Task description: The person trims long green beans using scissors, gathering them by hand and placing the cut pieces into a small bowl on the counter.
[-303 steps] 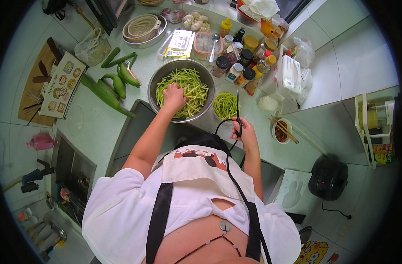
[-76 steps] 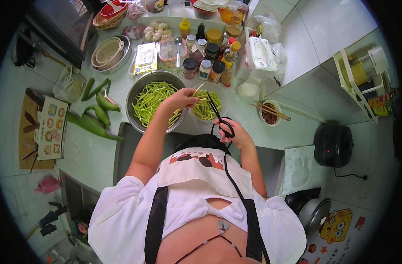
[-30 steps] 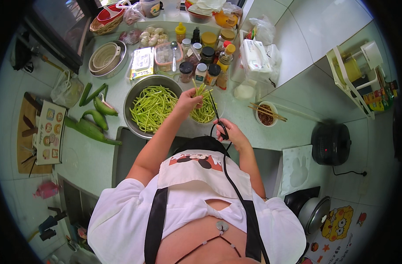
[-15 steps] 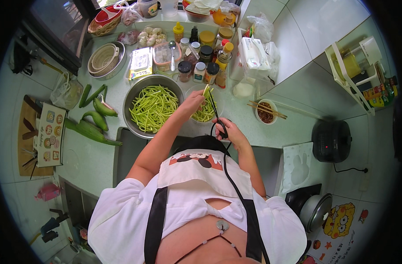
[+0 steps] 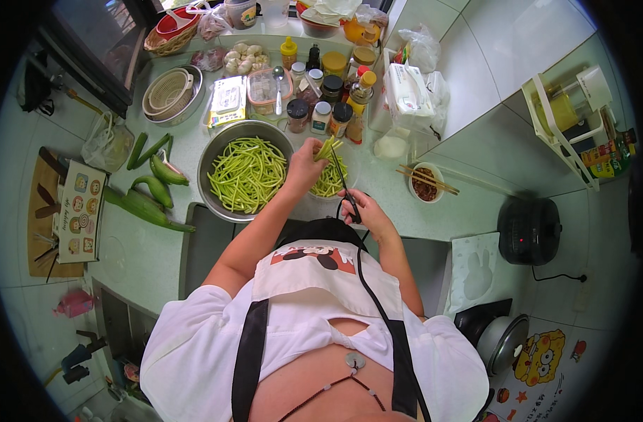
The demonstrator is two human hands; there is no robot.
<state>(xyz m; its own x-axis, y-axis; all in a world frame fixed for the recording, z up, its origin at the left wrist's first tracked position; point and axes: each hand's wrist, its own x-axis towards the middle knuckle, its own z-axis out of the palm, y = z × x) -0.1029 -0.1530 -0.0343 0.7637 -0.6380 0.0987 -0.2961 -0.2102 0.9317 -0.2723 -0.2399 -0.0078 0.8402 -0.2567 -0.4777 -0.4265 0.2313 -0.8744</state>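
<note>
In my left hand [image 5: 305, 167] is a small bunch of green stalks [image 5: 328, 148], gripped between the fingers above a clear bowl [image 5: 355, 167] of cut green pieces [image 5: 328, 181]. My right hand [image 5: 369, 212] is closed around the handles of black scissors [image 5: 351, 205]. Their blades point up and away from me, close beside the held stalks; whether they touch, I cannot tell. Left of the clear bowl stands a large metal bowl [image 5: 205, 192], heaped with long green stalks [image 5: 246, 174]. My left forearm passes in front of its right side.
Green gourds [image 5: 149, 207] lie at the left. Seasoning jars [image 5: 320, 116], a spoon [image 5: 278, 83] and a lidded container [image 5: 265, 91] stand behind the bowls. Chopsticks [image 5: 434, 181] rest across a small cup [image 5: 416, 191] at the right. A black cooker [image 5: 531, 231] is farther right.
The bunch in my left hand now fans out and leans right, where before it stood narrower and more upright. The scissors have shifted slightly left at their handles.
</note>
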